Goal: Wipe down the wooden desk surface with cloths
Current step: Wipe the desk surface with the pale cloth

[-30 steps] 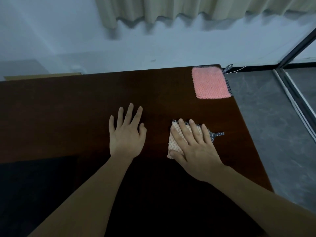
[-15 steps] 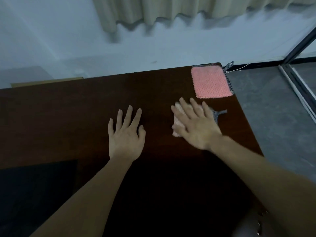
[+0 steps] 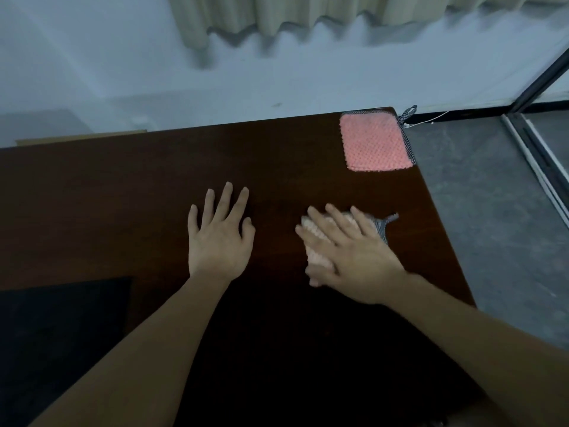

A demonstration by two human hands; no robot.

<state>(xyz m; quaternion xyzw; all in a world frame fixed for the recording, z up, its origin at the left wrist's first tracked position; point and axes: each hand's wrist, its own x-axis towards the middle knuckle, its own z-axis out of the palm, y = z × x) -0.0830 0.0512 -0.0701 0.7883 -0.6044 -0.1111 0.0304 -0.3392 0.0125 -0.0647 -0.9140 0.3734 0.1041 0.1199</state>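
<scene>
Step in hand: a wiping stroke is being made over the right part of the dark wooden bench (image 3: 129,192) — judged to be mid-task, with much of the surface not yet covered.
Right hand (image 3: 351,254): laid flat with fingers straight and spread, pressed down on a pale cloth (image 3: 314,241); nothing is gripped.
Pale cloth: on the bench under the right palm, its dark patterned edge and loop showing past the fingers toward the right edge.
Left hand (image 3: 220,235): spread flat on the bare wood beside the cloth, holding nothing — apparently used as a brace.
Pink cloth (image 3: 374,143): lying flat at the far right corner, well apart from both hands, untouched.
Next move: steady downward pressure would be needed while the cloth is slid on to unwiped wood; the pink cloth could be taken up by the idle hand.
Change: half a second ago the right hand and pale cloth were farther up, near the pink cloth; they are now drawn back toward the body. The left hand has not shifted.
</scene>
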